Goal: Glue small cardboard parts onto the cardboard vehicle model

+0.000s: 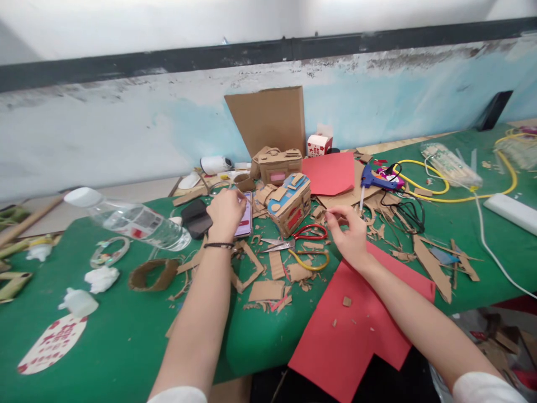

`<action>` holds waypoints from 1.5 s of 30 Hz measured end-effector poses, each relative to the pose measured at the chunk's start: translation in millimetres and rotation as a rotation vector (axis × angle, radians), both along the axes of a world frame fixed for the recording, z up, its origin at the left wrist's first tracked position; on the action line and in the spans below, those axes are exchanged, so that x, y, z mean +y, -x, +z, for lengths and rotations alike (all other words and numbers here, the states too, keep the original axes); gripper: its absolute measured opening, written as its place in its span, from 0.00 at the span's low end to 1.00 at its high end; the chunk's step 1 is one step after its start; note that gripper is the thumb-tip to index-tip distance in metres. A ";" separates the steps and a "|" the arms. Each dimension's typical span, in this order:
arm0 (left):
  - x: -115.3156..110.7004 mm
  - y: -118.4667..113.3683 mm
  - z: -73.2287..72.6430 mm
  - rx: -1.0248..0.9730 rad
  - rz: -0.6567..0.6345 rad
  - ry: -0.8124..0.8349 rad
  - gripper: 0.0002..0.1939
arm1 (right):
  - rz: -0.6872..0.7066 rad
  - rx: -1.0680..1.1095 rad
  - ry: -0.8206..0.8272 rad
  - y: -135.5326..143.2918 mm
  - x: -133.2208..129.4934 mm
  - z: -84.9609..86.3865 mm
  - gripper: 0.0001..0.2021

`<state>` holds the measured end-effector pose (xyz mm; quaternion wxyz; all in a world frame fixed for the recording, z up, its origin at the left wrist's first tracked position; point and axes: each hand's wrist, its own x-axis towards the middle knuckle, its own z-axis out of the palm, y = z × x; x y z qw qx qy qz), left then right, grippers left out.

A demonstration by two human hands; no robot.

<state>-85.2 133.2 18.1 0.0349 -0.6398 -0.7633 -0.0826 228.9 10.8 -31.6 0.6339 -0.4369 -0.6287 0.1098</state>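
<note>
Centrally, scissors (289,244) and a cardboard model (289,206) separate right fingers (344,212), tips together, from left fingers (240,198), state hard to tell.

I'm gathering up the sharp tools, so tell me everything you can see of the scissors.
The scissors lie among cardboard scraps on the green table, just in front of the blue-topped cardboard model. Silvery, metal-looking blades point leftward in the picture, slightly parted. The handles spread wide: a red loop nearer the model, a yellow one nearer the wearer. Neither hand holds them.
</note>
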 end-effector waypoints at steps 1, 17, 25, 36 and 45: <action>-0.9 -0.1 1.1 0.001 -0.001 -0.003 0.18 | -0.002 -0.001 0.002 -0.2 -0.1 0.1 0.07; -3.4 -6.0 4.0 0.021 0.022 -0.018 0.17 | -0.017 0.005 -0.001 -1.2 -0.5 0.4 0.07; -3.5 -0.8 0.6 0.032 0.026 -0.024 0.21 | -0.021 0.006 -0.003 -1.2 -1.3 1.9 0.07; -3.6 -2.2 -3.1 0.038 0.011 -0.027 0.18 | -0.024 0.005 -0.008 -1.6 -1.9 3.4 0.07; -1.9 -4.9 -6.7 0.023 0.045 -0.032 0.21 | -0.034 -0.001 -0.009 -1.7 -1.1 2.3 0.07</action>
